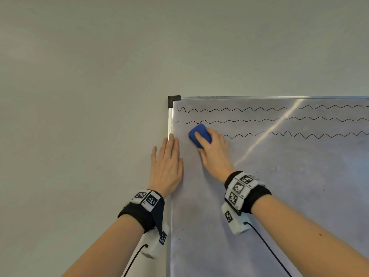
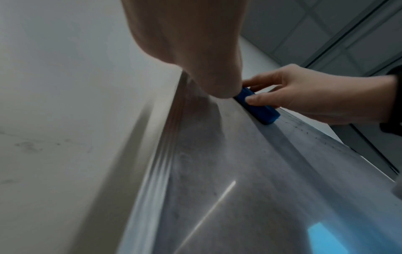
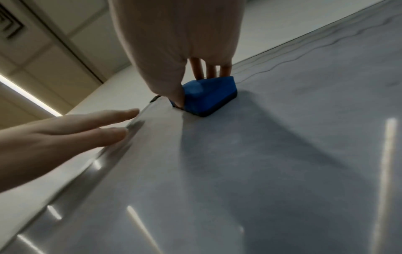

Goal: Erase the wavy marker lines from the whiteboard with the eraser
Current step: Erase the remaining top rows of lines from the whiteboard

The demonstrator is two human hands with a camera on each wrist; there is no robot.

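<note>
A whiteboard (image 1: 279, 196) hangs on the wall, with three black wavy lines (image 1: 249, 109) near its top edge. The lowest line is gone at its left end and starts right of my right hand. My right hand (image 1: 214, 150) grips a blue eraser (image 1: 199, 134) and holds it flat against the board near the top left corner. In the right wrist view the thumb and fingers clasp the eraser (image 3: 208, 96) from both sides. My left hand (image 1: 166, 164) lies flat and open over the board's left frame (image 1: 170, 120). The eraser (image 2: 259, 108) also shows in the left wrist view.
A black plastic corner piece (image 1: 173, 100) caps the board's top left corner. Bare pale wall (image 1: 79, 116) lies left of and above the board. The lower board surface bears only grey smears and light streaks.
</note>
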